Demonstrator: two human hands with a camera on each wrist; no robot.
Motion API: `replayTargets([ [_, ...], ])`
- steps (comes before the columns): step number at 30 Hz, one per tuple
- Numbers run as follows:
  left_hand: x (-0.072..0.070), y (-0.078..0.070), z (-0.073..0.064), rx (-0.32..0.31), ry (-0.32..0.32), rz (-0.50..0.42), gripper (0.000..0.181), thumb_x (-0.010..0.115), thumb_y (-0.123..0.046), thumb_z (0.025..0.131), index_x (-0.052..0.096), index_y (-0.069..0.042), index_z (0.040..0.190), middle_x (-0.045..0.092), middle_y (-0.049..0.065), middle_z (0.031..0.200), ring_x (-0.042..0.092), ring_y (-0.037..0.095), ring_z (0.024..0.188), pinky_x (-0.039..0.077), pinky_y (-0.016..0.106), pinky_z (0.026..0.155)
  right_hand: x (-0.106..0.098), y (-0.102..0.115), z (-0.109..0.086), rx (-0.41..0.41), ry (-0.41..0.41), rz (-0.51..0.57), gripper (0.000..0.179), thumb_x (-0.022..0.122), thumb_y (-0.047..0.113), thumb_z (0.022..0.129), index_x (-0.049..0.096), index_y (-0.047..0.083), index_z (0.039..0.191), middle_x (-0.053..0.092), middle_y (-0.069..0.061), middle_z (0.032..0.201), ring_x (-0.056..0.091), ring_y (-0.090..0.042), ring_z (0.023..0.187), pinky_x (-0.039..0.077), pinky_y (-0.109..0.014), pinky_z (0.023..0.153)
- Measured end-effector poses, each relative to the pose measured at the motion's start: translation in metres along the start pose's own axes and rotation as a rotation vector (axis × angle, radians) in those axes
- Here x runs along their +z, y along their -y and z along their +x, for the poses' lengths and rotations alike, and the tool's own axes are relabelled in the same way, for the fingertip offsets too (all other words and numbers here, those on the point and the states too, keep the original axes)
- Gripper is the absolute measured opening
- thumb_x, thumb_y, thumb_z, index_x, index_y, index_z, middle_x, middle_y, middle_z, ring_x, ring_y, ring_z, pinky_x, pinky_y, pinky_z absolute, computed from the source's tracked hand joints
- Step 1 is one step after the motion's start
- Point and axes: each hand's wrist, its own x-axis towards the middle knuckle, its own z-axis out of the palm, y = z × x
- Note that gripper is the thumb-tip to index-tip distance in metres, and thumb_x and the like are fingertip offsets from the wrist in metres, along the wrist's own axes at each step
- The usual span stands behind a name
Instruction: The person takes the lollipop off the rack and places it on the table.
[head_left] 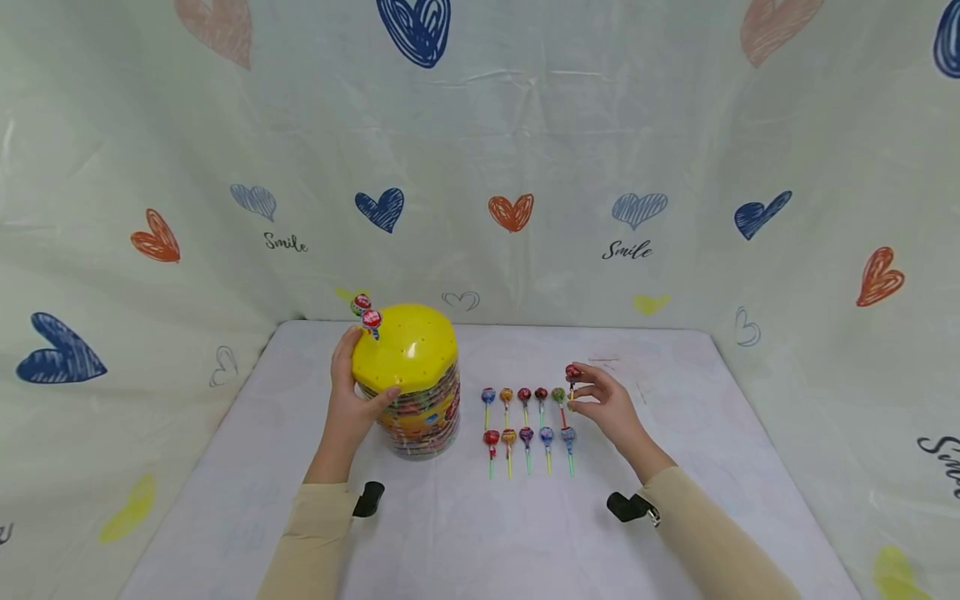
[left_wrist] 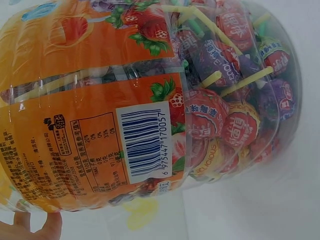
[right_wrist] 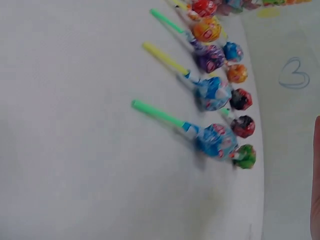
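A clear plastic lollipop jar [head_left: 420,425] with a yellow lid [head_left: 408,337] stands on the left side of the table. My left hand [head_left: 356,400] grips it, thumb at the front of the lid and fingers round its far left side. Two lollipops [head_left: 372,320] stick up at the lid's left edge. The left wrist view shows the jar's orange label [left_wrist: 90,135] with a barcode, and wrapped candies inside. My right hand [head_left: 611,412] pinches a dark red lollipop [head_left: 573,372] by its stick, candy end up, just right of the green lollipop [head_left: 558,395].
Two rows of lollipops lie side by side between jar and right hand, candy ends away from me; the front row includes a blue one [right_wrist: 217,141] with a green stick. A white sheet with hearts [head_left: 512,213] hangs behind the table [head_left: 487,542].
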Motion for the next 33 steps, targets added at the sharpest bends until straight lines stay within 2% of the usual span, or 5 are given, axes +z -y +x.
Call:
replayTargets([
  [5, -0.001, 0.024, 0.004, 0.001, -0.007, 0.003, 0.094, 0.077, -0.016, 0.083, 0.018, -0.019, 0.156, 0.005, 0.004, 0.161, 0.009, 0.029, 0.146, 0.009, 0.062, 0.114, -0.009, -0.019, -0.003, 0.084, -0.041, -0.097, 0.067, 0.067, -0.014, 0.082, 0.047, 0.007, 0.143, 0.054, -0.021, 0.128, 0.061, -0.021, 0.093, 0.057, -0.028, 0.075],
  [17, -0.001, 0.027, 0.003, 0.015, -0.015, 0.012, 0.092, 0.077, -0.024, 0.083, 0.020, -0.030, 0.155, 0.006, -0.003, 0.161, 0.010, 0.024, 0.146, 0.010, 0.063, 0.113, -0.021, -0.049, -0.011, 0.198, 0.049, -0.207, 0.066, 0.070, -0.010, 0.081, 0.046, 0.002, 0.141, 0.049, -0.025, 0.132, 0.064, -0.020, 0.085, 0.055, -0.028, 0.072],
  [21, -0.001, 0.028, 0.003, 0.016, -0.015, 0.014, 0.092, 0.077, -0.024, 0.083, 0.020, -0.030, 0.155, 0.006, -0.003, 0.161, 0.010, 0.025, 0.146, 0.011, 0.063, 0.113, -0.022, -0.057, -0.011, 0.251, 0.084, -0.239, 0.066, 0.072, -0.011, 0.079, 0.049, 0.003, 0.139, 0.050, -0.023, 0.130, 0.064, -0.019, 0.080, 0.054, -0.029, 0.070],
  [28, 0.000, 0.028, 0.003, 0.004, -0.011, 0.011, 0.091, 0.076, -0.017, 0.084, 0.020, -0.022, 0.155, 0.006, 0.001, 0.161, 0.010, 0.027, 0.146, 0.011, 0.062, 0.114, -0.029, -0.064, -0.008, 0.289, 0.121, -0.311, 0.068, 0.077, -0.005, 0.077, 0.050, 0.006, 0.138, 0.051, -0.019, 0.127, 0.062, -0.019, 0.076, 0.053, -0.030, 0.067],
  [33, 0.000, 0.016, 0.003, -0.008, -0.006, 0.013, 0.091, 0.074, -0.007, 0.083, 0.019, -0.012, 0.155, 0.005, 0.010, 0.161, 0.009, 0.033, 0.146, 0.010, 0.064, 0.113, -0.030, -0.063, -0.006, 0.293, 0.142, -0.355, 0.068, 0.080, -0.002, 0.076, 0.051, 0.005, 0.137, 0.052, -0.018, 0.123, 0.061, -0.019, 0.073, 0.051, -0.029, 0.065],
])
